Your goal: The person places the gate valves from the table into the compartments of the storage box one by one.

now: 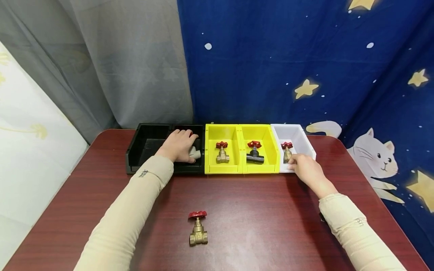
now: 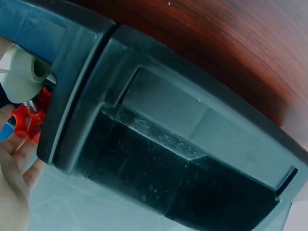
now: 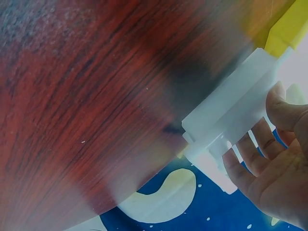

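Note:
My left hand [image 1: 179, 145] reaches into the right-hand black bin [image 1: 200, 167] and holds a pale grey plastic valve [image 1: 194, 153]. In the left wrist view, fingers lie beside the valve's red handwheel [image 2: 31, 118], against the bin wall. At the far right, my right hand [image 1: 306, 169] is in the white bin [image 1: 298, 131], its thumb and fingers pinching the lower body of a brass gate valve [image 1: 286, 154] with a red handwheel. That valve is hidden in the right wrist view, where the fingers [image 3: 252, 154] curl over the bin.
Two yellow bins stand between the hands: one holds a brass gate valve [image 1: 222, 153], the other a black plastic valve [image 1: 255, 154] with a red handwheel. Another black bin [image 1: 149, 146] is at the left end. Nearer on the table lies a brass gate valve [image 1: 198, 231].

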The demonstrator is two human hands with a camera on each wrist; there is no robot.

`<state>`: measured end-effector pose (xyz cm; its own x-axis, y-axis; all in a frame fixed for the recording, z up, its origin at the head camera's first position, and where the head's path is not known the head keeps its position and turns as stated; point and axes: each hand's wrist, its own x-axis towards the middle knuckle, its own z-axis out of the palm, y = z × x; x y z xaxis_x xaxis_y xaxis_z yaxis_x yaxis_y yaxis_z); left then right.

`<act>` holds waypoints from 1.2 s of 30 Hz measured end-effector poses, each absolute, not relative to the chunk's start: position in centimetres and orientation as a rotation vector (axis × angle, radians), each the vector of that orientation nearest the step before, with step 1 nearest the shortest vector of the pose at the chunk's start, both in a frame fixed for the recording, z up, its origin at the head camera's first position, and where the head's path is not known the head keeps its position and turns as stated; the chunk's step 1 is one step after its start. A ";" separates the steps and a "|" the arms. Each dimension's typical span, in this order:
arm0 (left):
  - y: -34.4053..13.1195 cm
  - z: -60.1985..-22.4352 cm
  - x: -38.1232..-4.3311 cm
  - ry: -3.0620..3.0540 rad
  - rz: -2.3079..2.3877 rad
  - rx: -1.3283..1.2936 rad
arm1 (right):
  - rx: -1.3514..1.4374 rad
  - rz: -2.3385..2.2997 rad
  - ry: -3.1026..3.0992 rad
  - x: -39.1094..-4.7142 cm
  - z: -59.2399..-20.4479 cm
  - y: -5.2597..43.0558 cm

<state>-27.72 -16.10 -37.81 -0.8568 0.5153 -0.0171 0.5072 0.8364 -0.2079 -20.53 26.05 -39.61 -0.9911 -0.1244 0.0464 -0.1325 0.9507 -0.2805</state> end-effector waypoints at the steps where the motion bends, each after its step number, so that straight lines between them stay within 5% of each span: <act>1: -16.1 -37.9 -27.7 -2.973 0.317 -0.833 | 0.203 0.448 -3.073 -20.5 -39.6 26.0; 23: -17.5 -37.6 -27.0 -2.934 0.150 -0.813 | 0.207 0.447 -3.047 -20.4 -39.8 26.0; 36: -17.8 -36.5 -22.8 -2.661 0.152 -0.972 | 0.209 0.458 -3.032 -20.4 -40.0 26.1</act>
<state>-22.81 -17.85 -36.53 -0.7249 0.6438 0.2451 0.6116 0.7652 -0.2011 -20.45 26.09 -39.96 -0.9884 -0.1239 0.0874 -0.1442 0.9465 -0.2888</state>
